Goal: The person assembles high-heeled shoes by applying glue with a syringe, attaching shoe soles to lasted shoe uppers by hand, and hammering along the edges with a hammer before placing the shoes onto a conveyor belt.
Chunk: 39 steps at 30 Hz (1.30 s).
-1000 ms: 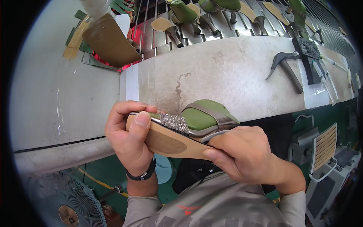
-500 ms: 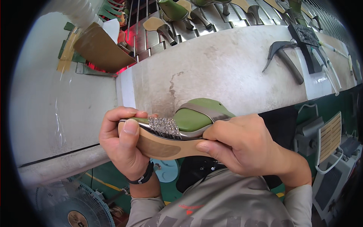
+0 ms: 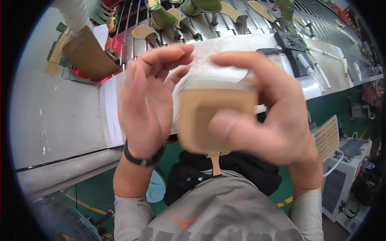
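Observation:
A high-heeled shoe (image 3: 193, 130) is held up in front of me, its tan sole toward me, blurred by motion. My right hand (image 3: 273, 108) grips it, thumb pressed on the sole, index finger raised above. The narrow heel end points down toward my lap; the shoe's upper is mostly hidden behind the sole. To the left of the shoe, my left hand (image 3: 150, 96) is apart from it, its fingers stretched and curved, holding nothing.
Behind my hands runs a pale worktop (image 3: 108, 116). A hammer (image 3: 269, 51), a dark block (image 3: 292, 42) and several syringe-like tubes (image 3: 317, 66) lie on it at the right. Farther back, a slatted metal conveyor (image 3: 257, 28) carries green shoe forms (image 3: 164, 18) and heeled soles (image 3: 142, 32).
The shoe has turned from sideways to upright, sole toward me. My left hand has let go of its left end and risen. My right hand still holds it, with its thumb now on the sole.

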Available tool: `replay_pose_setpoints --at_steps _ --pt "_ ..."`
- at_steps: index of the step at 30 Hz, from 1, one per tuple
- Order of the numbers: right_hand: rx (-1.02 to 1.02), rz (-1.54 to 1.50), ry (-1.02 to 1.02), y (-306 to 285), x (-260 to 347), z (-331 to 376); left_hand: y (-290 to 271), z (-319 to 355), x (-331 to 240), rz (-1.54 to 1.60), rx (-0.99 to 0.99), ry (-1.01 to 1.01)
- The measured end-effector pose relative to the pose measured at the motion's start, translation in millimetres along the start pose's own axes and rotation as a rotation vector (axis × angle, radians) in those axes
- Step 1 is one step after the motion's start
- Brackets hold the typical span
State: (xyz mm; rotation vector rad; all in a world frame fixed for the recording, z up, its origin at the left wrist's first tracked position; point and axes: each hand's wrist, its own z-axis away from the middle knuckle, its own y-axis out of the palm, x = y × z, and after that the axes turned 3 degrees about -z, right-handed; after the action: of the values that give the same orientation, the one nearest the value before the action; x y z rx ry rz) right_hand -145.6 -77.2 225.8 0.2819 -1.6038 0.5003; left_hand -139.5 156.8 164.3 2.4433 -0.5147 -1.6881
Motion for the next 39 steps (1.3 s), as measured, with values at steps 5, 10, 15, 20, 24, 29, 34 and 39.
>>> replay_pose_setpoints --at_steps 5,10,15,20,24,29,34,39 --pt "-0.485 -0.564 0.072 -41.7 -80.4 27.3 -30.3 57.2 66.2 0.140 -0.289 -0.439" --pt "-0.452 -1.007 0.285 27.6 -112.6 77.3 -21.5 57.4 82.7 -0.214 -0.423 -0.204" --pt "-0.069 0.406 0.212 16.1 -127.8 67.3 -74.1 -11.1 68.9 -0.377 -0.106 -0.117" --pt "-0.086 0.399 -0.122 18.8 -49.3 -14.2 -54.6 -20.1 66.8 -0.462 0.062 -0.079" --pt "0.005 0.391 -0.344 39.7 -23.4 -70.8 -57.7 -14.1 83.3 -0.395 -0.042 -0.069" --pt "0.088 0.764 -0.698 38.1 -29.0 -60.4 -66.6 -11.9 76.9 -0.442 0.014 -0.006" --pt "-0.065 0.820 -0.824 50.6 -59.4 -63.1 -69.3 -11.6 75.9 -0.404 0.051 -0.024" --pt "-0.077 0.807 -0.840 56.6 -65.5 -64.8 -70.5 -8.9 76.3 -0.384 0.028 -0.011"
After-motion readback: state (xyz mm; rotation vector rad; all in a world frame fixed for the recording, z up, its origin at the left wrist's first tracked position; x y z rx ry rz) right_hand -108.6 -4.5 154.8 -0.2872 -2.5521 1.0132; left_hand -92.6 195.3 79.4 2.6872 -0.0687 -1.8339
